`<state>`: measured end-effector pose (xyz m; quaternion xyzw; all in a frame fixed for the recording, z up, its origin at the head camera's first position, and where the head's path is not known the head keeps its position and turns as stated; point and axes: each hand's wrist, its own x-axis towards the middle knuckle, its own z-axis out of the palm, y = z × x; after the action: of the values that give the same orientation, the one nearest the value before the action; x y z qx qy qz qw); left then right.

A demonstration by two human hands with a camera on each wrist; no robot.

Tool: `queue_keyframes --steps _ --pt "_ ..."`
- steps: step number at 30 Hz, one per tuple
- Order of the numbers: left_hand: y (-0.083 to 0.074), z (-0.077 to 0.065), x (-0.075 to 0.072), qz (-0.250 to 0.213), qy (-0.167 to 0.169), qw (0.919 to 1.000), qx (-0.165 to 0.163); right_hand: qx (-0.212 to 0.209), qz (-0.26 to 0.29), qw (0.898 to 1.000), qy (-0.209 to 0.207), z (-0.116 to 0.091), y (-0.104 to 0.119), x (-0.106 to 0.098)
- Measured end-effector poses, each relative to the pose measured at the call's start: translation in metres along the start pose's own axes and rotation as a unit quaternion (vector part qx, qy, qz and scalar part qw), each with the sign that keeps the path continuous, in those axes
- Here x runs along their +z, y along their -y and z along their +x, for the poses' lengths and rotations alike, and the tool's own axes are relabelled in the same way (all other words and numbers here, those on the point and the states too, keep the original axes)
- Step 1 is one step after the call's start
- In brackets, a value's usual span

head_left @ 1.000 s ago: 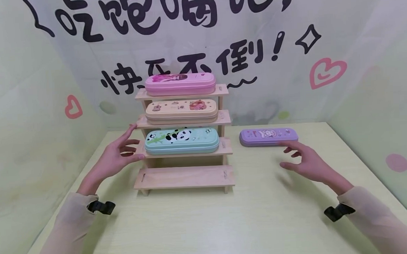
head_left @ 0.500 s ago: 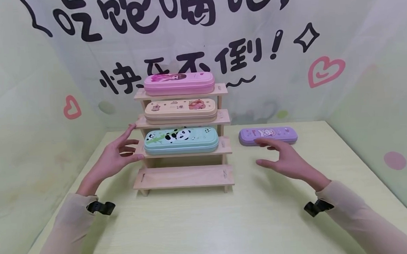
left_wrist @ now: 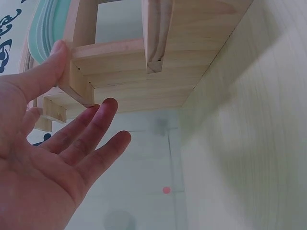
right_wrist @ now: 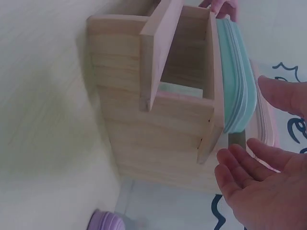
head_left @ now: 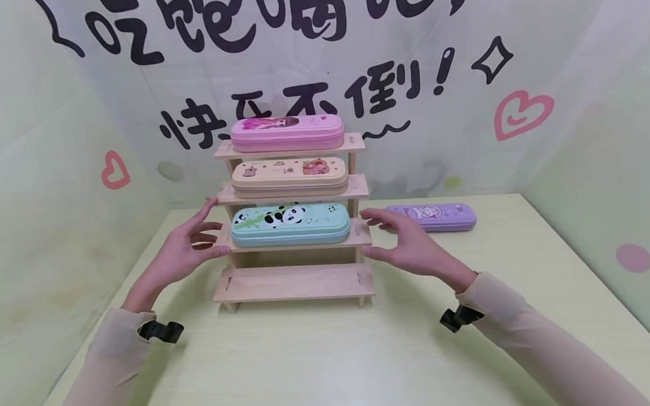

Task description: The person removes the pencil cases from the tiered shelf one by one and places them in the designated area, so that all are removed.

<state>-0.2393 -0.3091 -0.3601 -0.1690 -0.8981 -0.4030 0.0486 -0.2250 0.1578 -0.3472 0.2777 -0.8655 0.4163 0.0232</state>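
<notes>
A four-step wooden display rack (head_left: 293, 283) stands on the table, a zippered pencil case on each of its upper three steps: pink (head_left: 289, 135) at the top, cream (head_left: 290, 179) below it, then mint green with pandas (head_left: 290, 224). My left hand (head_left: 180, 255) rests its thumb at the left end of the mint case's step; its index fingertip reaches the step above. The other left fingers (left_wrist: 98, 124) extend loosely beneath. At the rack's right end, my right hand (head_left: 411, 241) is spread beside the mint case, holding nothing, thumb and fingers (right_wrist: 264, 160) apart.
Behind my right hand, a purple pencil case (head_left: 448, 217) lies on the pale table (head_left: 310, 361), partly covered by that hand. The lowest step bears no case. A printed fabric backdrop (head_left: 420, 144) rises close behind the rack, with side walls left and right.
My right hand has moved left, from in front of the purple pencil case to the right end of the rack. The left hand has stayed in place.
</notes>
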Motion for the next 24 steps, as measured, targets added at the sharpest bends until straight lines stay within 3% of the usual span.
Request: queue_keyframes --steps 10,24 --pt "0.003 0.002 0.0 -0.007 0.004 1.0 -0.001 -0.019 -0.007 1.0 -0.02 0.03 0.009 0.014" --pt "-0.001 0.001 -0.002 -0.004 0.005 0.9999 -0.009 -0.006 -0.029 0.999 -0.029 0.041 0.011 0.023"
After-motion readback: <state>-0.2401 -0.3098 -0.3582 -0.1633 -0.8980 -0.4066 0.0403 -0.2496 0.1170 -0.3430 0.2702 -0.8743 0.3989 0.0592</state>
